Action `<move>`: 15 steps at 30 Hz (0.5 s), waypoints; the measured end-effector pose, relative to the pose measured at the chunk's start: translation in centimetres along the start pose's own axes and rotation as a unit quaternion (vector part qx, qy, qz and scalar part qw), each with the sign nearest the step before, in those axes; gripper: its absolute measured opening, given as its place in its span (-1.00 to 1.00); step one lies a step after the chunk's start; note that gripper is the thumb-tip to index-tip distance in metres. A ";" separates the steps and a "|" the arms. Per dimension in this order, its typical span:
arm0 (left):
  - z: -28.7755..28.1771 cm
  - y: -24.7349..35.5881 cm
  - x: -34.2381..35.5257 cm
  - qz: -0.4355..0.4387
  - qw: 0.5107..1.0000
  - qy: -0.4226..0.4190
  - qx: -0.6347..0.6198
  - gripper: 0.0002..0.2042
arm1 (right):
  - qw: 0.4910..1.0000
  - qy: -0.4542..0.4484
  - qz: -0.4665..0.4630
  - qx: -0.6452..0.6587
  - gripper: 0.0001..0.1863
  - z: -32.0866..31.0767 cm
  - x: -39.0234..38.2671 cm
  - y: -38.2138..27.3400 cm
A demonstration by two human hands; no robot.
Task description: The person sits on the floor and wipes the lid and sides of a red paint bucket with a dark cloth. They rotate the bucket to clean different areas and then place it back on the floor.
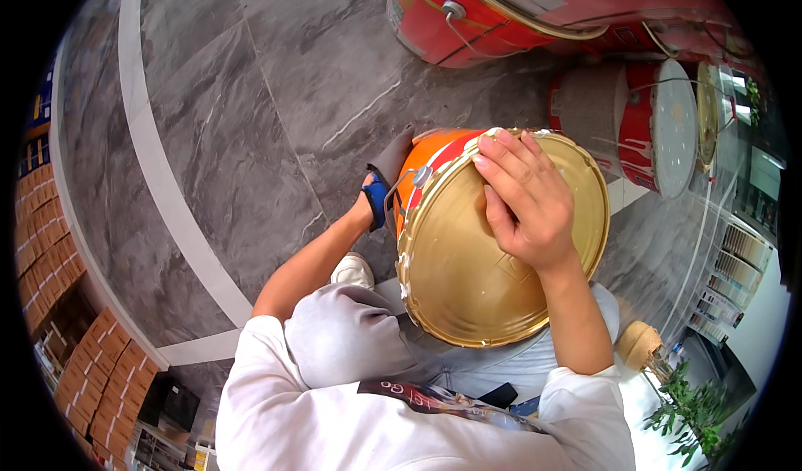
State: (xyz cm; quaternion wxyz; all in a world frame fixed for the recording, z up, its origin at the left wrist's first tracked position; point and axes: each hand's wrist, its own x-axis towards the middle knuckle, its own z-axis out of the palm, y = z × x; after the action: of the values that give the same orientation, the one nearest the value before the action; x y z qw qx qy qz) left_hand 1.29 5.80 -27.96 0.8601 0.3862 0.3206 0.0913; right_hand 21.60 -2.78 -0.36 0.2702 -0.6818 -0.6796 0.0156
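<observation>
It looks like a paint shop or showroom. Large red paint pails [501, 12] lie on the grey marble-look floor [276, 95] at the far side, stacked cartons [50, 237] line the left, and display racks of small samples [735, 262] stand on the right beside a potted plant [689, 404].

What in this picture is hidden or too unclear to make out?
- Left hand, head view: mostly hidden behind the orange paint bucket; its grip and the blue tool with it cannot be judged.
- Gold lid: partly covered by the right hand, lying flat on it.
- Red buckets at top: cut off by the picture's rim.
- Shelves at right: too small and bent to read.
</observation>
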 end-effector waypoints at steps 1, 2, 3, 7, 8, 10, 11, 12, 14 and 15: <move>0.2 0.2 0.1 -0.008 0.999 -0.008 -0.039 -0.51 | 1.000 -0.001 -0.001 0.001 -0.62 0.0 0.0 0.0; 0.0 0.6 0.3 -0.007 0.997 -0.036 -0.072 -0.50 | 1.000 -0.001 -0.006 -0.002 -0.62 0.1 0.0 0.0; 1.4 4.2 -0.4 -0.002 0.993 -0.086 -0.085 -0.53 | 1.000 -0.004 -0.002 -0.007 -0.61 0.0 -0.5 0.1; 5.0 15.2 -2.5 0.115 0.969 -0.213 -0.041 -0.55 | 1.000 -0.004 -0.007 -0.013 -0.60 0.1 -0.4 0.7; 5.1 15.1 -2.8 0.141 0.969 -0.205 -0.018 -0.55 | 1.000 -0.006 -0.006 -0.007 -0.60 0.0 -0.3 0.7; 5.2 13.7 -3.5 0.230 0.959 -0.159 0.056 -0.58 | 1.000 -0.009 -0.003 0.006 -0.60 -0.1 -0.1 0.2; 4.9 12.4 -3.8 0.196 0.970 -0.143 0.013 -0.59 | 1.000 -0.008 -0.005 0.005 -0.60 -0.1 0.0 0.2; 4.4 10.9 -4.1 0.162 0.978 -0.127 -0.030 -0.60 | 1.000 -0.007 -0.006 0.003 -0.60 0.0 0.1 0.3; 3.3 9.2 -4.0 0.086 0.985 -0.108 -0.106 -0.67 | 1.000 -0.008 -0.003 0.000 -0.60 0.0 -0.2 0.2; 3.5 8.0 -3.8 0.109 0.986 -0.089 -0.086 -0.69 | 1.000 -0.010 -0.001 -0.003 -0.61 -0.1 -0.2 0.3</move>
State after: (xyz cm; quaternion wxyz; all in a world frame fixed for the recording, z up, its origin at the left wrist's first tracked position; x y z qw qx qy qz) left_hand 1.25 7.64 -18.67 0.9002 0.3496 0.1898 0.1771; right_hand 21.90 -2.99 -0.45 0.2608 -0.6816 -0.6834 0.0200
